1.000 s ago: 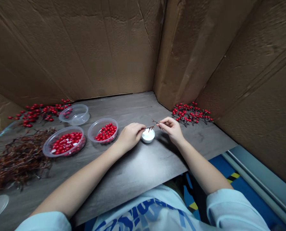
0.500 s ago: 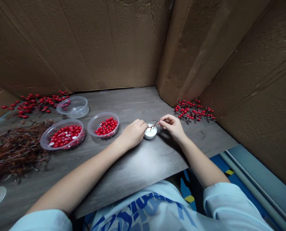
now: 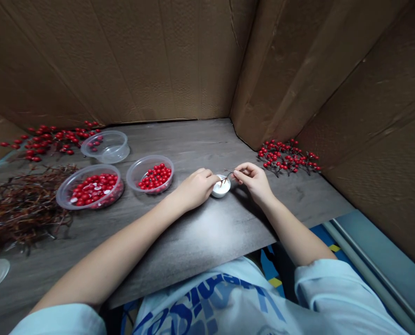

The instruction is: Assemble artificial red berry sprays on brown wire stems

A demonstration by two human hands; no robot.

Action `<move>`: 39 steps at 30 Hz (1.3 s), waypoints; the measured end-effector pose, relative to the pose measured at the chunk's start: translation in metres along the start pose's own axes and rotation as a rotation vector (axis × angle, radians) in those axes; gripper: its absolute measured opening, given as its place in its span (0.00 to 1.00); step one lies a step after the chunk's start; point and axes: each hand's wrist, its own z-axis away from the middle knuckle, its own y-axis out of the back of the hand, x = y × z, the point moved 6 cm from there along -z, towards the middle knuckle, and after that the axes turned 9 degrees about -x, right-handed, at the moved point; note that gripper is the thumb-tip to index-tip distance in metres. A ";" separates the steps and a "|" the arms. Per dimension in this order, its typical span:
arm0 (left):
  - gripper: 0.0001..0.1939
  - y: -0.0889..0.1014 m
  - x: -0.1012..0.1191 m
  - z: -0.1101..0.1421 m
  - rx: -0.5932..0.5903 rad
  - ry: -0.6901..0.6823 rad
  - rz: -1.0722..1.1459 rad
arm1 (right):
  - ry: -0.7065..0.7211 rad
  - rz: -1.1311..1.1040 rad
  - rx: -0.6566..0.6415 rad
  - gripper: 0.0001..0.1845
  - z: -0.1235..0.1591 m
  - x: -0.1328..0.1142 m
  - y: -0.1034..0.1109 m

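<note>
Pinched between the fingertips of the left hand [image 3: 200,187] and the right hand [image 3: 251,179], a thin brown twig [image 3: 225,179] spans the white cup [image 3: 221,187]; whether it touches the white contents is hard to tell. Leftward on the table [image 3: 172,251] stand 3 clear tubs, 2 with red berries: the nearer tub [image 3: 62,195] and the middle tub [image 3: 132,174]. A berry cluster [image 3: 287,158] lies beyond the right hand.

Craft work spot, probably workshop: gray wood-look tabletop [image 3: 179,139], tall cardboard walls [image 3: 140,60] along the back and right, tubs of red beads [image 3: 154,177] at left, loose brown twigs [image 3: 29,204] far left, yellow-marked blue floor [image 3: 275,282] at lower right.
</note>
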 end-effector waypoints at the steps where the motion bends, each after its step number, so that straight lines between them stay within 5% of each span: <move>1: 0.13 -0.001 0.000 0.000 -0.012 0.000 -0.005 | 0.002 -0.001 -0.003 0.11 0.000 0.000 0.000; 39: 0.16 -0.006 0.004 -0.003 -0.157 -0.027 -0.158 | -0.034 0.000 -0.055 0.11 -0.002 0.007 -0.004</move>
